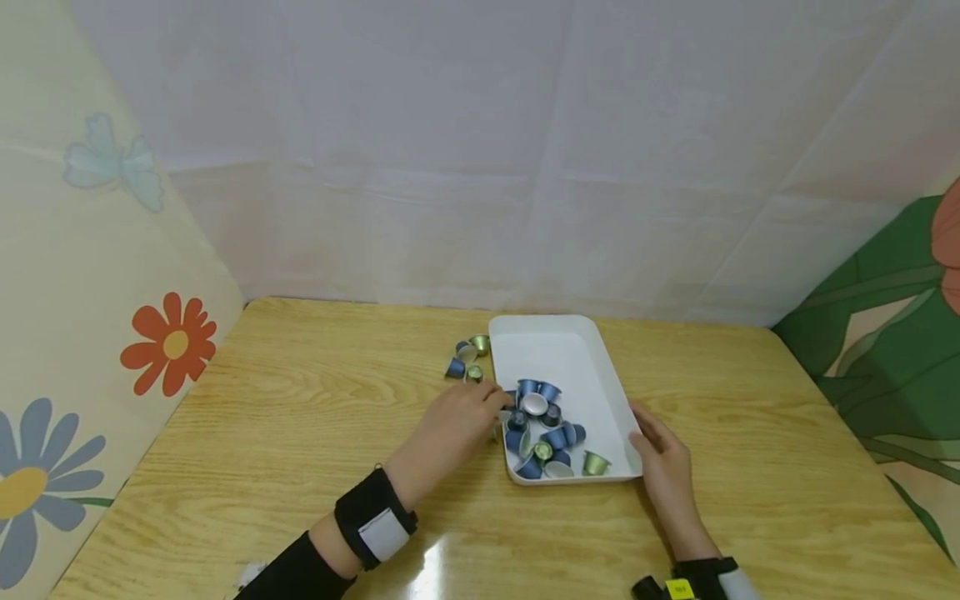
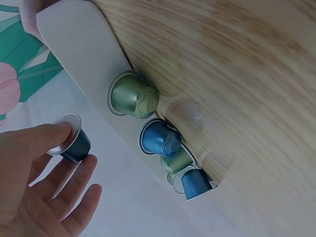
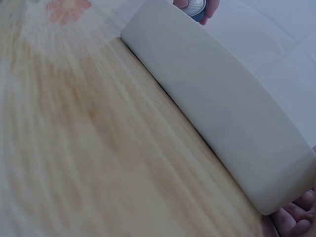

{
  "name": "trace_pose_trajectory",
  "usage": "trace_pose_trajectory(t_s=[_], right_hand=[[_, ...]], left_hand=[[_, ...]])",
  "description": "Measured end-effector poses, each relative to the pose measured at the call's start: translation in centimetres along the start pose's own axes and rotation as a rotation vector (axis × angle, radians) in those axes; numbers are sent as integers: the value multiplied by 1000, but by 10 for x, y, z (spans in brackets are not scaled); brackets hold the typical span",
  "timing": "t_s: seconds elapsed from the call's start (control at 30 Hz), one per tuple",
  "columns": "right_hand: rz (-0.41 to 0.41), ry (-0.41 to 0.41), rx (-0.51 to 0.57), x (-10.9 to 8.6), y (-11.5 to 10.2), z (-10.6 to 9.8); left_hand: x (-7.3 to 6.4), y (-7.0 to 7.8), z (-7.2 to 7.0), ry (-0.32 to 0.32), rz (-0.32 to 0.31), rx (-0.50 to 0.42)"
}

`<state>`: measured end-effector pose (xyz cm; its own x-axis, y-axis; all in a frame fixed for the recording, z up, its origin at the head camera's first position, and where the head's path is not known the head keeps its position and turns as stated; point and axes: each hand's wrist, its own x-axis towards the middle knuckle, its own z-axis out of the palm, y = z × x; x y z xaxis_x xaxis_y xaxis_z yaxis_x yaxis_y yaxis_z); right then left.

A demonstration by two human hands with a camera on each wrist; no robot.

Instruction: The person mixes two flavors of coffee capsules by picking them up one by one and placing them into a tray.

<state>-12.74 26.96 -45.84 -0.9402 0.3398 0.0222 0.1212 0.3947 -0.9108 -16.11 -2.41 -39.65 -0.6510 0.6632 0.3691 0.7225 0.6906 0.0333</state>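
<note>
Two broad stretches of wooden surface (image 1: pixel 300 400) lie open, one on either side of the white tray (image 1: pixel 551 350). The tray's far rim sits near the back edge of the surface, close to the pale cloth (image 1: pixel 420 208), leaving little room beyond it. Inside, the far part of the tray is bare; the mostly blue capsule pile (image 1: pixel 555 437) fills the near left part, and a green capsule (image 1: pixel 596 463) stands apart near the right corner. Just outside the left wall, loose capsules (image 1: pixel 456 367) in blue and green crowd that edge.

From the head, the left hand covers part of the pile and of the loose group, and its fingertips are hard to separate from the capsules. In the left wrist view the lowest loose ones overlap, so one shows only as a rim. The right wrist view cuts off most of the right hand (image 1: pixel 667 467), and the tray wall hides the contents.

The dark capsule (image 2: pixel 79 147) is pinched between the thumb and fingers of the left hand (image 1: pixel 467 417), its foil lid under the thumb, at the tray's left rim; the little finger is apart from it. The right hand's fingers are curled against the right wall by the near corner, thumb at the rim.
</note>
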Motion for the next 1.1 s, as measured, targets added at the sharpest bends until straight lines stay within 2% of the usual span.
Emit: trace_pose_trajectory(t_s=[0.33,0.6,0.8,1.1], right_hand=[[24,0,-1,1,0,0],[8,-7,2,1,1,0],[5,7,6,2,1,0],[24,-14,4,1,0,0]], left_hand=[[7,5,3,-10,-1,-33],[8,8,7,-13,7,-24],[9,10,4,-29,4,-12],[13,10,7,-64,8,-3]])
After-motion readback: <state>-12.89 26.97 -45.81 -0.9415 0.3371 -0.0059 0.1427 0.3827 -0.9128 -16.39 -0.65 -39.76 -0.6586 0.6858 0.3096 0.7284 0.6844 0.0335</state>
